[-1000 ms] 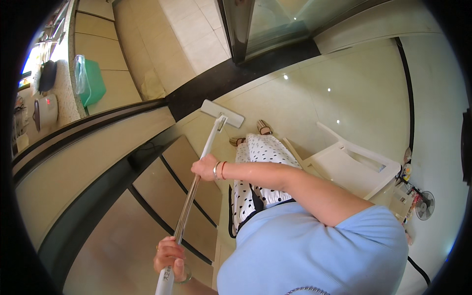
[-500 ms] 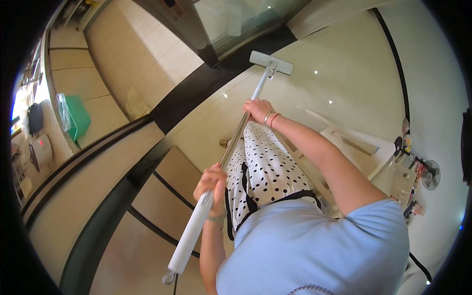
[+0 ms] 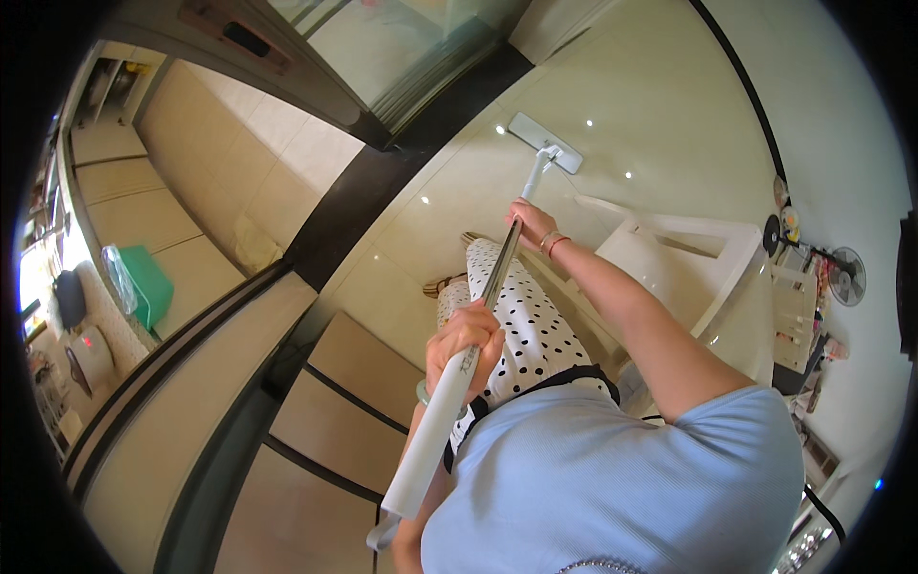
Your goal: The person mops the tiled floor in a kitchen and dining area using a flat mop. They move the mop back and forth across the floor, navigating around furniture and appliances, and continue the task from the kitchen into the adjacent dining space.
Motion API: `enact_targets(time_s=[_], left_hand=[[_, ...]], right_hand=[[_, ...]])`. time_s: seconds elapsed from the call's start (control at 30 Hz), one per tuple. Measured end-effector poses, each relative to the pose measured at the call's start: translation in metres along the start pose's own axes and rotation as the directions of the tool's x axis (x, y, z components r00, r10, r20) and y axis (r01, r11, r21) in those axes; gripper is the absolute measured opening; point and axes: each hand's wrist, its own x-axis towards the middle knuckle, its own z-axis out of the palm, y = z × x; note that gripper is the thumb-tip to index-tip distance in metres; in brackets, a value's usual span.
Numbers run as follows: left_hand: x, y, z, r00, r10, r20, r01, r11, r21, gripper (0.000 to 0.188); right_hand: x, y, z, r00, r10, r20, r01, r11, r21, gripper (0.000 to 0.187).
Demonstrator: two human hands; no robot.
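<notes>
A long flat mop (image 3: 495, 277) slants across the view, its metal pole leading to a white handle (image 3: 428, 450) with a hanging loop near my body. My left hand (image 3: 465, 346) is closed around the pole just above that white handle. Farther down, my right hand (image 3: 529, 222) wraps around the pole near its pale lower section. The flat rectangular mop head (image 3: 529, 134) rests on the glossy cream floor tiles (image 3: 660, 115). Its underside is hidden.
A white wooden chair (image 3: 741, 244) stands to my right. Ahead on the left, a dark threshold strip (image 3: 330, 220) runs below a glass sliding door (image 3: 392, 57). Cabinets (image 3: 335, 421) flank my left side. A green bin (image 3: 145, 287) hangs by the counter; a small fan (image 3: 846, 275) is far right.
The mop head has moved slightly right and nearer, and has turned. Both hands have shifted right with the pole, still gripping it. The view has also shifted.
</notes>
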Motion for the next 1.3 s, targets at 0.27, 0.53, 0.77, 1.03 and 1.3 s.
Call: enact_targets(time_s=[0.27,0.53,0.77,1.03,1.3], left_hand=[[-0.027,0.055,-0.027,0.971,-0.019,0.239,0.0,0.997,0.077,0.023],[-0.059,0.101,-0.093,0.986,-0.111,0.123,0.095,0.987,0.128,0.019],[-0.12,0.154,-0.111,0.967,-0.136,-0.215,0.198,0.934,0.298,0.024],[-0.176,0.19,-0.088,0.865,-0.175,-0.47,0.369,0.857,0.36,0.023],[-0.157,0.186,-0.065,0.91,-0.104,-0.402,0.276,0.875,0.399,0.025]], right_hand=[[-0.06,-0.035,0.041,0.999,0.024,-0.039,-0.008,0.93,0.368,0.01],[-0.072,-0.132,0.084,0.995,-0.09,-0.045,0.096,0.984,0.151,0.009],[-0.075,-0.22,0.131,0.932,-0.306,0.194,0.259,0.937,0.234,0.011],[-0.113,-0.262,0.159,0.691,-0.489,0.533,0.395,0.872,0.289,0.016],[-0.092,-0.263,0.147,0.37,-0.531,0.762,0.728,0.676,0.118,0.011]])
